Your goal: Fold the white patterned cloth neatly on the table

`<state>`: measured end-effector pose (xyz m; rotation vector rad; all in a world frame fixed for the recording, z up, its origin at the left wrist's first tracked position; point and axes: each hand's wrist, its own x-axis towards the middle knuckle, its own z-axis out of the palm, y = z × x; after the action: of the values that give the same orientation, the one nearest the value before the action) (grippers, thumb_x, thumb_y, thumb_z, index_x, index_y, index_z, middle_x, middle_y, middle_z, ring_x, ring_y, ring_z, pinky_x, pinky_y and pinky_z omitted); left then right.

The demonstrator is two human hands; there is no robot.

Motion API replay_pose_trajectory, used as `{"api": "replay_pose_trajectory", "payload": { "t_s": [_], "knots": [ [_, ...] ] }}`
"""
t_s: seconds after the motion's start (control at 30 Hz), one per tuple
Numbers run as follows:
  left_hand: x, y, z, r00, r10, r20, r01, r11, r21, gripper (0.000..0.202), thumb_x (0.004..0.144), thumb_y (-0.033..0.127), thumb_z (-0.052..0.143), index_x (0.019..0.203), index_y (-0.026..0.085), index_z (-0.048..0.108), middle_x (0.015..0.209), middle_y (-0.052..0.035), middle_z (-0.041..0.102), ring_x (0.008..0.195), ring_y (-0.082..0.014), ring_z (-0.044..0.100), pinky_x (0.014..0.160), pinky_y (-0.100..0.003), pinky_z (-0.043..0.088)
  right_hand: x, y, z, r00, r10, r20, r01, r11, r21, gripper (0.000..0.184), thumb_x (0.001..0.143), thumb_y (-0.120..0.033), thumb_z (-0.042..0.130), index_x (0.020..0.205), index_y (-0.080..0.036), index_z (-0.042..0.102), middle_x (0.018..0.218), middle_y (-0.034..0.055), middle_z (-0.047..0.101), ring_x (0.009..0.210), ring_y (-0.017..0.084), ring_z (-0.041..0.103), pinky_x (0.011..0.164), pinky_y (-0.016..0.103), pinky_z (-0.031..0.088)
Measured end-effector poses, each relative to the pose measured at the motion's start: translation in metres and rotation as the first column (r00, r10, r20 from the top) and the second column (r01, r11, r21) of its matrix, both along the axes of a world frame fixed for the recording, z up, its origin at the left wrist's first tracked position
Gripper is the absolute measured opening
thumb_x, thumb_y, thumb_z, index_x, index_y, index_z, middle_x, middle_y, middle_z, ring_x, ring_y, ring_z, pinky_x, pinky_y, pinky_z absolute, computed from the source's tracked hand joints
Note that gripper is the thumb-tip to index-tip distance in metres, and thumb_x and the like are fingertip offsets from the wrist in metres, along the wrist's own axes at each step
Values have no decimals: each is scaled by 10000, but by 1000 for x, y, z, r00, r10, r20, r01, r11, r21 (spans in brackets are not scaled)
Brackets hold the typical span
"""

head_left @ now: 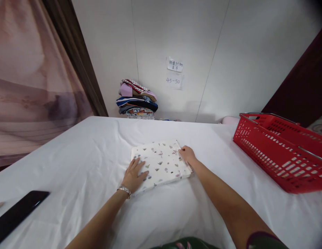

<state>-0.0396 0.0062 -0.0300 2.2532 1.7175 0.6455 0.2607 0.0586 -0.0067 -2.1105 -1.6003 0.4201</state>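
Observation:
A folded white cloth with small coloured prints lies on the white sheet in the middle of the surface. My left hand lies flat on its near left corner, fingers stretched out and spread. A metal bracelet circles that wrist. My right hand rests at the cloth's far right edge, fingers curled onto the edge.
A red plastic basket with metal handles stands at the right. A pile of folded clothes sits against the back wall under two paper notes. A black flat object lies at the near left. A curtain hangs at the left.

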Motion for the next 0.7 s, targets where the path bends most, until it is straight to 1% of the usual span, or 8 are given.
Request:
{"api": "replay_pose_trajectory", "payload": {
  "t_s": [0.2, 0.33, 0.47, 0.57, 0.63, 0.7],
  "knots": [
    [-4, 4, -8, 998, -22, 58, 20, 999, 43, 414, 748, 451, 506, 1134, 303, 539, 1361, -30, 380, 1291, -286, 235, 988, -514, 323, -1, -3, -2, 999, -41, -23, 42, 997, 61, 172, 779, -324, 459, 734, -198, 566, 763, 3, 617, 702, 127, 535, 579, 207, 327],
    [-8, 8, -11, 993, -38, 112, 28, 995, 93, 412, 759, 436, 497, 1129, 263, 550, 1360, -45, 378, 1293, -278, 235, 1007, -472, 327, 1, -4, -5, 998, -53, -33, 55, 997, 55, 200, 790, -338, 440, 749, -195, 574, 756, 6, 624, 700, 127, 539, 580, 206, 330],
    [-11, 8, -13, 995, -60, 85, 53, 995, 88, 465, 757, 452, 497, 1158, 221, 535, 1363, -72, 372, 1298, -281, 217, 1017, -463, 311, 5, 1, -7, 999, -47, -19, 47, 999, 14, 195, 774, -329, 470, 725, -182, 589, 755, 25, 635, 704, 141, 549, 576, 213, 329],
    [-12, 10, -8, 997, -51, 54, 49, 997, 54, 487, 751, 462, 493, 1161, 202, 534, 1363, -85, 372, 1297, -279, 221, 1021, -449, 302, 7, 4, -7, 999, -33, -3, 33, 999, -19, 189, 766, -322, 490, 717, -176, 599, 735, 32, 638, 690, 147, 557, 572, 219, 326],
    [-12, 14, -1, 998, -42, 43, 40, 998, 45, 495, 747, 483, 485, 1159, 212, 533, 1364, -79, 372, 1294, -275, 232, 1012, -445, 310, 7, 5, -7, 1000, -22, 8, 23, 999, -33, 194, 773, -326, 487, 730, -177, 604, 732, 32, 639, 687, 148, 561, 572, 221, 327],
    [-8, 21, 10, 999, -46, 12, 46, 998, 40, 523, 749, 516, 464, 1179, 223, 515, 1377, -71, 354, 1299, -272, 218, 1009, -455, 297, 7, 4, -7, 1000, -11, 21, 12, 999, -42, 196, 781, -326, 481, 738, -179, 602, 737, 32, 639, 688, 149, 562, 574, 223, 329]
  ]
}}
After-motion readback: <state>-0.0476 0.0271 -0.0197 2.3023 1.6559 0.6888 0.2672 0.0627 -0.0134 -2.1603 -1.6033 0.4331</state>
